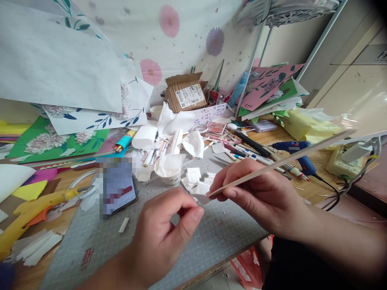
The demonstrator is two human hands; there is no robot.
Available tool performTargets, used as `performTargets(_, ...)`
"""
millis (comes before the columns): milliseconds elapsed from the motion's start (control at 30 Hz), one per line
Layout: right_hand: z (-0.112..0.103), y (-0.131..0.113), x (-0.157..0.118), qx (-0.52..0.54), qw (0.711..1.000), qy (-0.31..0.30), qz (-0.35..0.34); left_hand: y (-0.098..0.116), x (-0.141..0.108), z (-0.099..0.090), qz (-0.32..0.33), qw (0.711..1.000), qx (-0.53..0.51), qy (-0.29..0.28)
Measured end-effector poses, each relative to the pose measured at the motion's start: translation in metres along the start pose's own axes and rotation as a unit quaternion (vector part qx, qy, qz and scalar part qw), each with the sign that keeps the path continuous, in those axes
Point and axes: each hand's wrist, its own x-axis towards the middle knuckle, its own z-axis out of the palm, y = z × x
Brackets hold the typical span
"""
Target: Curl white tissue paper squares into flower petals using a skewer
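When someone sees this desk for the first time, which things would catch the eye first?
Probably the pale strip, which the right hand holds at centre right, slanting up to the right; the left hand is curled near its lower end. Next may come the yellow tool at the far left, the blue glue gun at the right and the brown box at the back.

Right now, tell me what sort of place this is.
Probably a paper-craft workspace, at home or in a small workshop: a gridded cutting mat, a blue glue gun and a pink floral sheet suggest it.
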Motion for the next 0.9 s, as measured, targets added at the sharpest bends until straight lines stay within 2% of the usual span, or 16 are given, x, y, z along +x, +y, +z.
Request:
performTargets(133,0.004,-0.004,0.001,-0.011,0.999,-0.035,-0.013,-0.006,0.007,0.005,-0.106,0.989,-0.088,-0.062)
performTargets(333,0.007,-0.003,0.003,-0.05,0.997,-0.051,-0.003,-0.006,0.007,0.007,-0.182,0.976,-0.109,-0.056)
performTargets(567,0.009,0.001,0.004,-0.076,0.996,-0.054,-0.007,0.0,0.01,0.007,-0.21,0.965,-0.147,-0.059)
performTargets(900,0.018,-0.001,0.002,-0.132,0.99,-0.05,-0.02,-0.003,0.012,0.014,-0.266,0.956,-0.121,-0.025)
